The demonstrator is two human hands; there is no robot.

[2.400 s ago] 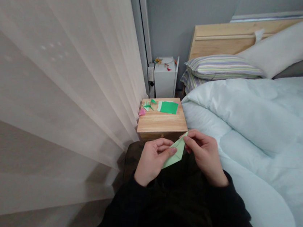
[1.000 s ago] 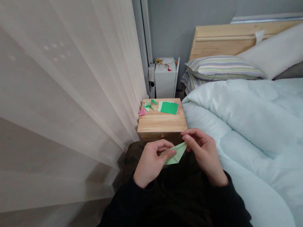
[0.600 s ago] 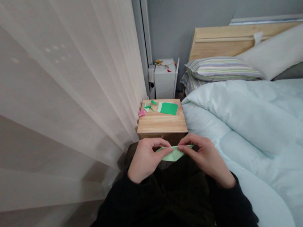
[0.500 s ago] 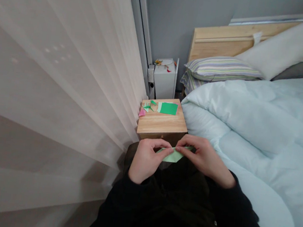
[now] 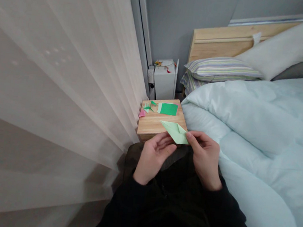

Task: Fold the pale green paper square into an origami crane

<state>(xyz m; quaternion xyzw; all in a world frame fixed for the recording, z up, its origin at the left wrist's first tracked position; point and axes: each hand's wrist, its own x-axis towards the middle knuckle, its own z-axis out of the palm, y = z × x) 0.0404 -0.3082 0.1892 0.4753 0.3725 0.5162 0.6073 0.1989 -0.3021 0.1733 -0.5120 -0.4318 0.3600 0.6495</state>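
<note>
A light green folded paper [image 5: 177, 131], pointed at its left end, is raised in front of the small wooden table. My right hand [image 5: 204, 154] pinches its right end between thumb and fingers. Just below the paper's left part is my left hand [image 5: 156, 155], its thumb and fingers apart; whether a fingertip touches the underside is hidden. On the wooden table [image 5: 152, 124] lie a stack of green paper sheets [image 5: 168, 109], small green folded paper pieces [image 5: 148, 107] and a pink paper piece [image 5: 142, 113].
A pale curtain [image 5: 89, 84] hangs along the left, touching the table's side. To the right stands a bed with a light blue quilt [image 5: 262, 122] and a striped pillow [image 5: 224, 69]. Behind the table is a white cabinet [image 5: 164, 80] with small items on top.
Both hands pinched the folded paper before. My left hand has let go and opened below it. The paper, now in my right hand, has been lifted and turned to show its folded face.
</note>
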